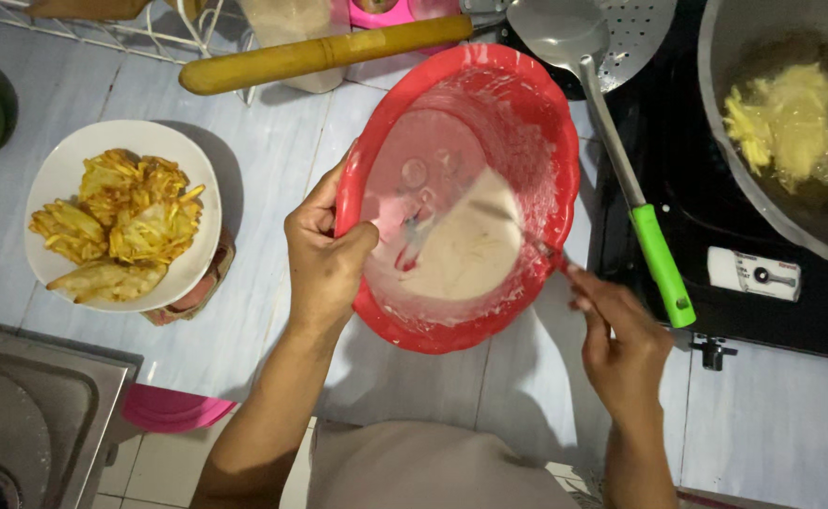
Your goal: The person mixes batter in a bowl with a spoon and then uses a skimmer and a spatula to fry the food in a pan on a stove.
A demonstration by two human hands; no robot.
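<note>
Tilting the red bowl (527, 104) with the left hand (324, 259) gripping its rim, the right hand (621, 344) holds a utensil; scrape the pale batter (470, 250) slowly, keeping the rim steady.

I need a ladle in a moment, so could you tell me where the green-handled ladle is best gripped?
Grip the ladle by its green handle, coming from the near side by the right hand. That end points toward the person and lies over the stove, while the metal bowl end rests farther back.
</note>
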